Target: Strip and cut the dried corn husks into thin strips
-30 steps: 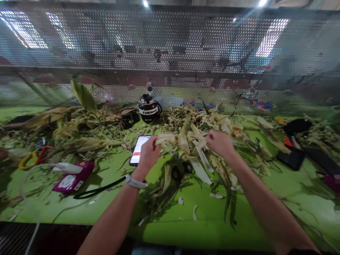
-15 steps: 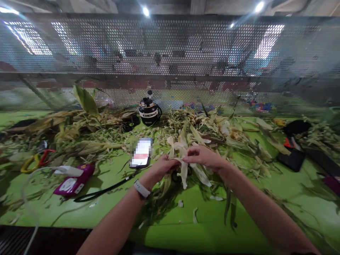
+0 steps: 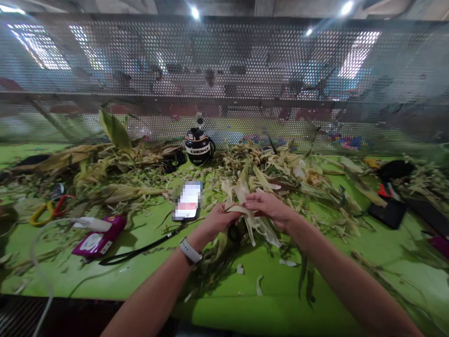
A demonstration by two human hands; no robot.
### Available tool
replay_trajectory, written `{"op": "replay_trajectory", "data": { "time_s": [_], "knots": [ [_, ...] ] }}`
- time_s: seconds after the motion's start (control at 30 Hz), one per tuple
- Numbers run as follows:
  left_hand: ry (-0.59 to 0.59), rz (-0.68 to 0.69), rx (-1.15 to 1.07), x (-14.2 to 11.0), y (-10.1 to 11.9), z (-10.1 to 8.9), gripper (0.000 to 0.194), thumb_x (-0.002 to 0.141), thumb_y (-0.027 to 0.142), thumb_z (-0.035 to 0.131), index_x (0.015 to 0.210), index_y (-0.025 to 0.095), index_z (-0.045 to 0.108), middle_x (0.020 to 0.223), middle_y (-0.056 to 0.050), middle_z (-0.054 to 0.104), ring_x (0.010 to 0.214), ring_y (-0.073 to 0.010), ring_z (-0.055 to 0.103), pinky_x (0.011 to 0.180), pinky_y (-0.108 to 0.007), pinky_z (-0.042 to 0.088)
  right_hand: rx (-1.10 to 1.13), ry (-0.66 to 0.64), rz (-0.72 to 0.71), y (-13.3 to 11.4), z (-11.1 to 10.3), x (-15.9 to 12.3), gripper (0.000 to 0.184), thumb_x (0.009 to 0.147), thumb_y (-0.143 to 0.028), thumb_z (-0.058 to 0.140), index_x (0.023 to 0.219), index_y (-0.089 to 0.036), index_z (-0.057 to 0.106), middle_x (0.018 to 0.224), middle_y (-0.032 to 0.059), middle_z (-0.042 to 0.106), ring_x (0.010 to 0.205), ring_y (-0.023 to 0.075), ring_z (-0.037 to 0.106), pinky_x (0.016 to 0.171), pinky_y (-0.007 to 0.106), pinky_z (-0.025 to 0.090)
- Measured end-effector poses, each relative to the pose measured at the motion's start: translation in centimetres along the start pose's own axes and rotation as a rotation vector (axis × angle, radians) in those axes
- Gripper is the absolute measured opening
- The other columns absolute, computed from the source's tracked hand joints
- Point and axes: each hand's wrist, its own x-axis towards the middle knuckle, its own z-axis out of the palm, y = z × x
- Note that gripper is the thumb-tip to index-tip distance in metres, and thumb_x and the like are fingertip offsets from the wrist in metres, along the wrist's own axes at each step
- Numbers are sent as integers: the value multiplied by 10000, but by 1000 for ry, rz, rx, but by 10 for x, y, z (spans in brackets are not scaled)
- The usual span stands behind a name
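L hand (image 3: 216, 219) pinches pale husk strip (image 3: 249, 226) w/ R hand (image 3: 268, 207) close-fingered on it too, prob. to steady it, back from front edge of table (image 3: 287, 306), phone (image 3: 187, 201) nr L hand, prob. for easy viewing.

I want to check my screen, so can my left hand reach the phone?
Probably yes: the phone lies just left of the left hand, with nothing big seen between, though that hand may need to release the pale husk.
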Motion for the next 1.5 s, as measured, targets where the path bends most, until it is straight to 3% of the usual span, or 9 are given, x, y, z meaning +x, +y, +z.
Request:
{"op": "replay_trajectory", "data": {
  "time_s": [0.27,0.47,0.53,0.7,0.83,0.93,1.13,1.37,1.5],
  "knots": [
    [34,5,-31,-1,1,4,256,647,335,671,577,137,523,479,55,444,432,-40,327,410,-171,223,14,24,-127,5,6,1,289,485,-283,799,685,-146,643,641,-38,628,593,91,538,608,237,423],
    [35,-307,-714,10,4,-11,189,767,289,530,779,109,588,488,58,398,368,-29,284,352,-135,197,65,297,-238,-13,-30,6,285,495,-286,809,676,-162,628,624,-29,615,553,86,518,568,229,418],
    [35,-377,-824,11,5,-13,266,819,341,475,782,101,582,501,39,414,373,-37,324,347,-134,222,131,253,-181,-21,-35,1,287,493,-263,816,678,-174,616,638,-15,629,568,105,547,567,242,430],
    [89,-362,-747,8,-2,4,250,818,358,523,810,119,595,579,-17,554,453,-85,485,399,-180,342,158,8,-139,-17,4,-20,296,512,-316,825,664,-164,621,701,3,650,693,138,590,704,281,451],
    [152,-281,-652,6,-5,17,121,816,250,519,787,157,591,516,26,549,417,-86,471,414,-193,332,60,88,-212,2,34,-17,284,494,-321,831,625,-154,643,909,27,645,865,149,561,753,250,416],
    [125,-352,-606,5,-3,20,303,890,317,389,756,145,599,558,-12,603,469,-111,528,464,-214,380,133,104,-165,13,35,-7,306,481,-335,834,629,-150,641,826,20,643,711,112,542,615,226,393],
    [-12,-324,-495,6,-9,19,507,881,422,302,538,147,554,441,-46,537,411,-114,475,439,-223,367,261,-78,-90,24,31,0,347,529,-394,807,651,-148,594,468,-67,520,374,67,445,446,224,355],
    [-166,-234,-466,6,-12,18,663,772,739,242,500,177,469,329,20,357,303,-78,285,358,-222,236,340,37,-113,29,35,2,417,457,-221,825,782,-175,568,685,-28,643,626,125,607,598,239,478],
    [-218,-288,-475,4,-7,16,644,744,749,333,581,155,521,402,3,461,346,-87,387,373,-215,291,324,94,-164,26,31,4,443,512,-192,774,889,-192,543,699,-39,626,641,124,603,615,247,480]
  ]
}}
